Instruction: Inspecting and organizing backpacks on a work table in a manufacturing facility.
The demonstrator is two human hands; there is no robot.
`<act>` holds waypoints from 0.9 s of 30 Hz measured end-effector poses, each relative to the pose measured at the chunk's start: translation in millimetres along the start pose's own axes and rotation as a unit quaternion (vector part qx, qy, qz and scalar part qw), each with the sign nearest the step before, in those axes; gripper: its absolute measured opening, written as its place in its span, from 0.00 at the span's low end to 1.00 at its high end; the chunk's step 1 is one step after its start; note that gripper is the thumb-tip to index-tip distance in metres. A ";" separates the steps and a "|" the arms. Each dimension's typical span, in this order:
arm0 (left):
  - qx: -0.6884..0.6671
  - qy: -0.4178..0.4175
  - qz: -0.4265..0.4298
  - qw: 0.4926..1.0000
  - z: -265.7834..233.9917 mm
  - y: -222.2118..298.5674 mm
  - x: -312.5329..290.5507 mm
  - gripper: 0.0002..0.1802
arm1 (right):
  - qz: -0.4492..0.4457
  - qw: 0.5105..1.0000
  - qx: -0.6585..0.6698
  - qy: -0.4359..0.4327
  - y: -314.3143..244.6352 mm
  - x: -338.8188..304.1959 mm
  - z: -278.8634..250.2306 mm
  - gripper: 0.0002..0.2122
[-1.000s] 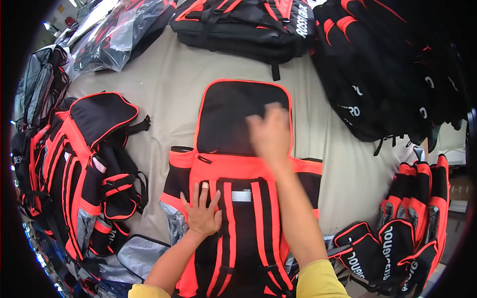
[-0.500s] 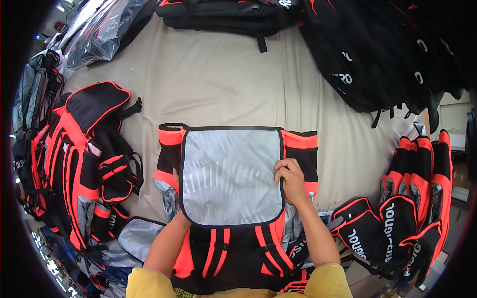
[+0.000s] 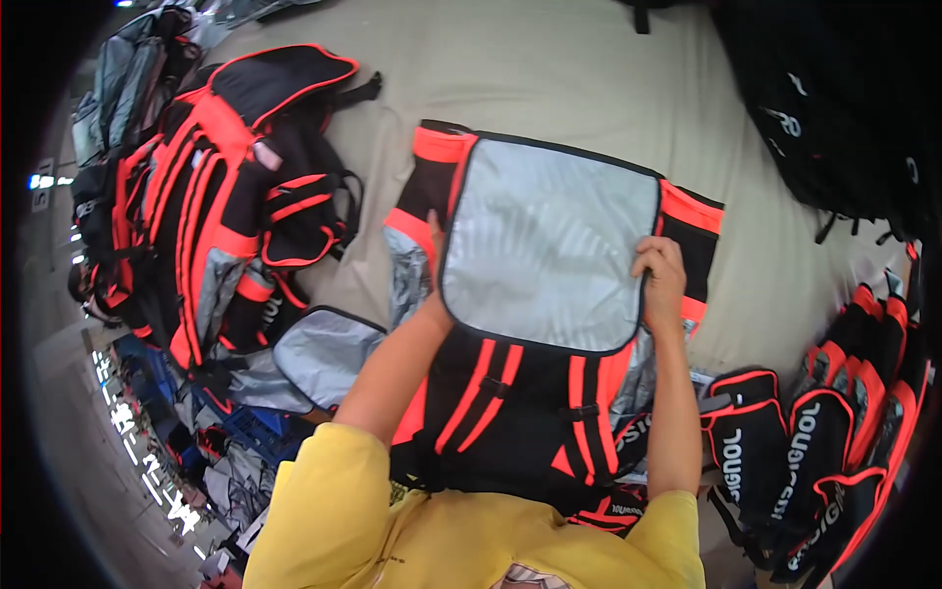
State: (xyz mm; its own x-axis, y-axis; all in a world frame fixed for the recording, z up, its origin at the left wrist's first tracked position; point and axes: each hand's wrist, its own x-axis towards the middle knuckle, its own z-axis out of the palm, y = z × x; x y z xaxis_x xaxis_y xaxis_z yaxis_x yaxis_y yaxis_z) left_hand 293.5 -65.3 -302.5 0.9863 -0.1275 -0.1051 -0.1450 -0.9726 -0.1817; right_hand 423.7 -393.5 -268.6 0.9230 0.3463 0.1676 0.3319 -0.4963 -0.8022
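Note:
A black and orange-red backpack (image 3: pixel 491 402) lies on the cloth-covered table in front of me, its straps toward my body. A silver-grey panel (image 3: pixel 554 236) with black edging lies across its upper part. My right hand (image 3: pixel 662 270) has its fingers curled over the panel's right edge, gripping it. At the opposite edge, my left hand (image 3: pixel 436 260) is mostly hidden by the panel; only a little of it shows beside the black and orange-red side pocket (image 3: pixel 417 182). What its fingers do cannot be seen.
More black and orange-red backpacks (image 3: pixel 226 187) are piled at the left. Loose black pieces with orange-red trim (image 3: pixel 785 442) lie at the right. Large black bags (image 3: pixel 814 108) occupy the far right. A second silver panel (image 3: pixel 319 353) is by my left forearm, near a blue crate (image 3: pixel 260 432).
The whole view has tilted and shifted, so the backpack appears higher and farther right. Both hands keep about the same places at the panel's edges.

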 end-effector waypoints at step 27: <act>-0.352 0.163 -0.144 0.910 -42.8 -20.6 -7.9 0.29 | 0.173 0.925 -0.307 -0.143 -235.2 -227.1 -19.0 0.41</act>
State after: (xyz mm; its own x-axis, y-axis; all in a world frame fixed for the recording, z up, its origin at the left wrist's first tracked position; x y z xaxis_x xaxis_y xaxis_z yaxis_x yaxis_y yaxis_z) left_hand 292.1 -52.7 -256.0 0.9630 0.2127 0.1653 0.0959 -0.8440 0.5277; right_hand 139.8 -370.6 -107.1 0.9345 0.2357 -0.2668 0.1563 -0.9450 -0.2874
